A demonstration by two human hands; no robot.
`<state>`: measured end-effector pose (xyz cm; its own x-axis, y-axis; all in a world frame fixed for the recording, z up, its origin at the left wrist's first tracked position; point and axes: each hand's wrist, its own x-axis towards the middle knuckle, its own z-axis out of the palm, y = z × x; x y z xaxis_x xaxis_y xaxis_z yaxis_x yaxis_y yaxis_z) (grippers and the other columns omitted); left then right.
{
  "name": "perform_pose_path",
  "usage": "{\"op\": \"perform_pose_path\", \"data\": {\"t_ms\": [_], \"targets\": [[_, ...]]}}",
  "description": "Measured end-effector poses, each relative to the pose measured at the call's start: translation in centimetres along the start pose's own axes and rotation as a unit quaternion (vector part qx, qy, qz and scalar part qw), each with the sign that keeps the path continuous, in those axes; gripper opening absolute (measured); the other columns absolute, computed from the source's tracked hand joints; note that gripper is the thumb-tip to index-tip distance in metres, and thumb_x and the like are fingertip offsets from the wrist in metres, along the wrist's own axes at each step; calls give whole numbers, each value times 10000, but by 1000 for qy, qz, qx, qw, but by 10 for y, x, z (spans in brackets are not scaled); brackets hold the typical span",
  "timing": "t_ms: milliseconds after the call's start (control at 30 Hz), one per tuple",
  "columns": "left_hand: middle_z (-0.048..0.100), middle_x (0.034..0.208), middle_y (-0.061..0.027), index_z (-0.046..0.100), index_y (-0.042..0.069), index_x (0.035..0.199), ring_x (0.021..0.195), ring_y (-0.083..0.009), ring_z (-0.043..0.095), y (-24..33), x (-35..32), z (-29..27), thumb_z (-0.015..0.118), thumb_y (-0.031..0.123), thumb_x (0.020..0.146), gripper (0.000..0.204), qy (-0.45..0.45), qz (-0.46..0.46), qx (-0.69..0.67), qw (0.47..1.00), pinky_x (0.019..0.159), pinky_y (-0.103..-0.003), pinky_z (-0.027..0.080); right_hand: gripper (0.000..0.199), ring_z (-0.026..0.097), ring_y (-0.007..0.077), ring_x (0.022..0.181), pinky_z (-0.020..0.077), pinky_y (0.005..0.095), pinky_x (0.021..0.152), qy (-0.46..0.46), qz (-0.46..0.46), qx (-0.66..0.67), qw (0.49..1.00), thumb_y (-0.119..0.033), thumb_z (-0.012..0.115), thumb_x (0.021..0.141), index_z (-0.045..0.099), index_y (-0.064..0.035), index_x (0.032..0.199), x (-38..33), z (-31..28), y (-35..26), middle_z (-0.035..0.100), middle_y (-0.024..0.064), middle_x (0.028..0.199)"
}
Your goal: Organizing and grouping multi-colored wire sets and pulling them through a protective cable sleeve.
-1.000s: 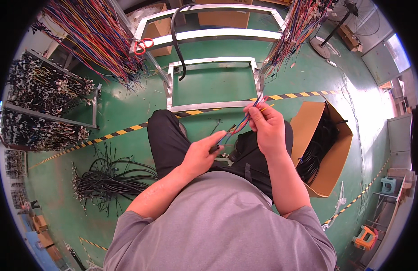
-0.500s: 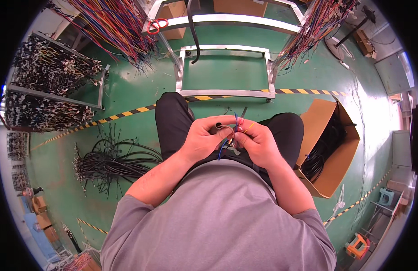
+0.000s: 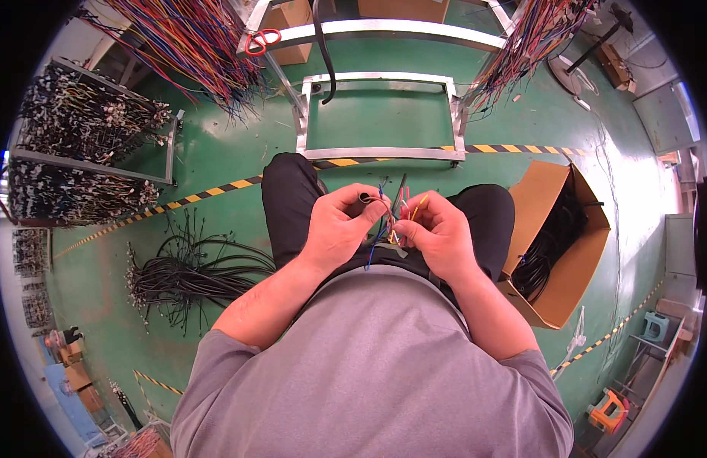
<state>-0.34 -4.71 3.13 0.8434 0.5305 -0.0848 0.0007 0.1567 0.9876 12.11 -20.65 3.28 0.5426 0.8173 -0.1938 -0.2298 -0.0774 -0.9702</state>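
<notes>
Over my lap, my left hand (image 3: 340, 229) pinches a curled brownish strand with a dark round end beside the forefinger. My right hand (image 3: 439, 235) is closed on a small bunch of thin coloured wires (image 3: 392, 233), close to the left fingertips. A blue wire (image 3: 368, 259) hangs toward my shirt, and a yellow wire (image 3: 420, 206) sticks up past the right fingers. Behind the hands a dark cable end (image 3: 403, 185) points away from me. The fingers partly hide where the strands meet.
An open carton (image 3: 548, 252) of coiled black cables stands at my right. Bundled black cables (image 3: 193, 263) lie on the green floor at left. Ahead is a metal frame (image 3: 380, 153) with red scissors (image 3: 262, 42) and hanging wires (image 3: 197, 53). Racks of harnesses (image 3: 94, 114) stand far left.
My hands have drawn slightly apart, and the coloured wires show more between them. The dark cable end behind them is more exposed.
</notes>
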Motion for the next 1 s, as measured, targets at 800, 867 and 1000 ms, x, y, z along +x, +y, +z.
{"op": "perform_pose_path", "data": {"t_ms": [800,867,1000], "targets": [[634,772,15,708,22,946,577,-30,484,0,-3,8,734,85,957,68,-47,-92,-96,990,491,-200,340,200,621,97,583,463,228,490,-25,119,86,989,-5,796,865,602,-43,833,7,3,-12,666,42,685],[633,772,11,709,18,940,578,-34,489,0,-2,8,740,84,952,73,-41,-111,-125,985,489,-201,342,233,627,100,581,466,227,487,-31,113,77,990,2,795,863,572,-56,831,6,1,-11,666,46,684],[663,817,-5,706,-1,969,636,-42,533,6,-2,5,722,56,957,60,-75,-135,-132,979,538,-205,389,153,647,109,596,497,236,511,-34,103,71,992,-4,780,881,632,-28,846,4,0,-8,685,53,721]]}}
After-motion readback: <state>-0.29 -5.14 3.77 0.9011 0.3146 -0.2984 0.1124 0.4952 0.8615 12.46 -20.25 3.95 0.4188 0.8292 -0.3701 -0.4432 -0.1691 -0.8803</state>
